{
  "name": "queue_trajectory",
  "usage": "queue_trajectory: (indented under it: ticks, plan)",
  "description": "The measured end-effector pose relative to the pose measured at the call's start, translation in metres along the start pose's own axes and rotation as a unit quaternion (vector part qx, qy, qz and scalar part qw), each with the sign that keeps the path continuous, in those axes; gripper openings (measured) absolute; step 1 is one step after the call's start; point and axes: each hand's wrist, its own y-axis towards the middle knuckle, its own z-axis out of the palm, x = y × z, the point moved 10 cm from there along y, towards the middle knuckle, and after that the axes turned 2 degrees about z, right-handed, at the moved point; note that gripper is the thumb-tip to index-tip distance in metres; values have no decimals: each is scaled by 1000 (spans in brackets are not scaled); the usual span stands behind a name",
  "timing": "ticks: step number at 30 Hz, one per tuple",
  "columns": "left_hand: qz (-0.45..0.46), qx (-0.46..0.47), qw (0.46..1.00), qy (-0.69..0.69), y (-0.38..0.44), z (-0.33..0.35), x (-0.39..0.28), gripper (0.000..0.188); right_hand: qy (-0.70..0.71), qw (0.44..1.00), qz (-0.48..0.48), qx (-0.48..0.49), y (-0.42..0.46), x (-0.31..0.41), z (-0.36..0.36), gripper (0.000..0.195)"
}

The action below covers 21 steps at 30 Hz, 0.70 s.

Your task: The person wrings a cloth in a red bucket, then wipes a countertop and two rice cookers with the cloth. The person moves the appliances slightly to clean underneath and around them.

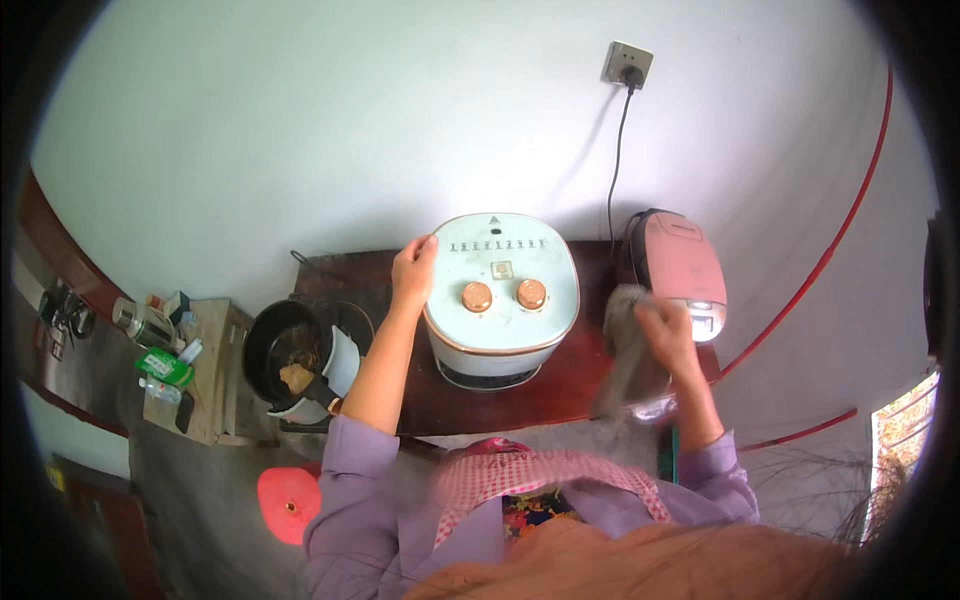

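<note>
A pale mint air fryer (501, 322), with two copper-coloured knobs on its top, stands in front of me on a dark red table (517, 412). My left hand (415, 274) rests against the fryer's left edge, its fingers along the rim. In my right hand (666, 327) I grip a grey-brown cloth (631, 356), which hangs down, blurred, over the table's right part. Just behind that hand sits a pink rice cooker (686, 259) with a silver front panel.
Left of the fryer, a black pot (289, 341) holds a brownish lump; its handle points toward my left forearm. A wooden cabinet (214, 375) bears a steel flask (146, 324) and a green packet (165, 366). A black cord (617, 165) runs from a wall socket (627, 64). A red stool (288, 506) stands below.
</note>
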Motion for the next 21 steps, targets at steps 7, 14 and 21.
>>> queue_trajectory:
  ticks: [7, 14, 21]
  plan:
    - [1, 9, 1000, 7, -1, 4, -5, 43, -53, 922, -329, 198, 84, 108, 109, 36]
    - [62, -40, 996, 59, 4, 5, -1, 40, -134, 873, -379, 276, 112, 152, 218, 31]
    - [-32, 6, 983, 180, -8, 0, -13, 40, -280, 928, -230, 87, 143, 111, 189, 28]
